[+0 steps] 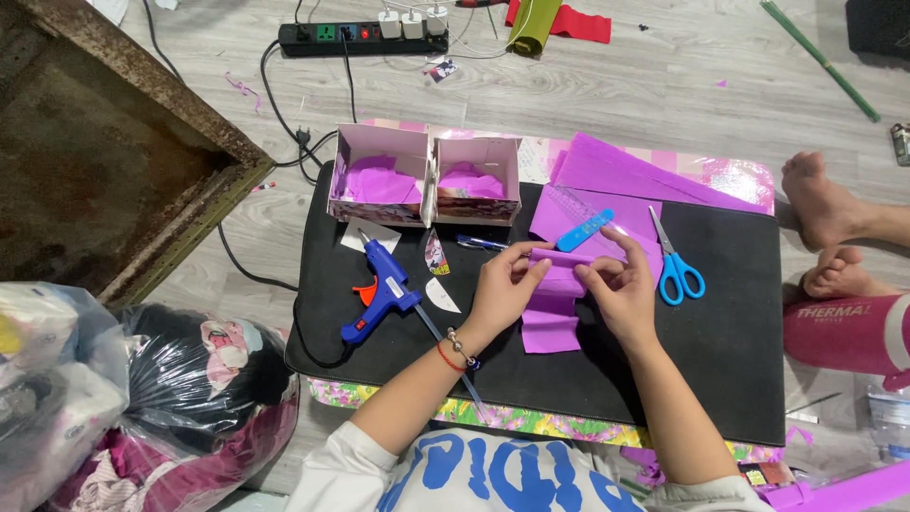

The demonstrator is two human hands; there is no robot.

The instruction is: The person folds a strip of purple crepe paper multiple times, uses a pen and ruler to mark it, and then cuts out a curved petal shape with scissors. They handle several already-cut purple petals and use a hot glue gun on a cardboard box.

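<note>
My left hand [502, 287] and my right hand [618, 289] both pinch a folded strip of purple crepe paper [554, 308] over a black mat [730, 322]. The strip hangs down between the hands and lies on the mat. A blue clip-like piece [584, 230] rests just above my fingers on more purple paper sheets [607, 180]. Blue-handled scissors [673, 261] lie right of my right hand. A blue glue gun [382, 287] stands left of my left hand. A red bead bracelet sits on my left wrist.
Two open cardboard boxes [425, 175] holding purple paper stand at the mat's far edge. A black power strip [360, 38] with chargers lies on the floor beyond. Plastic bags [142, 398] sit at the left, another person's bare feet [829, 228] and a pink bottle [844, 332] at the right.
</note>
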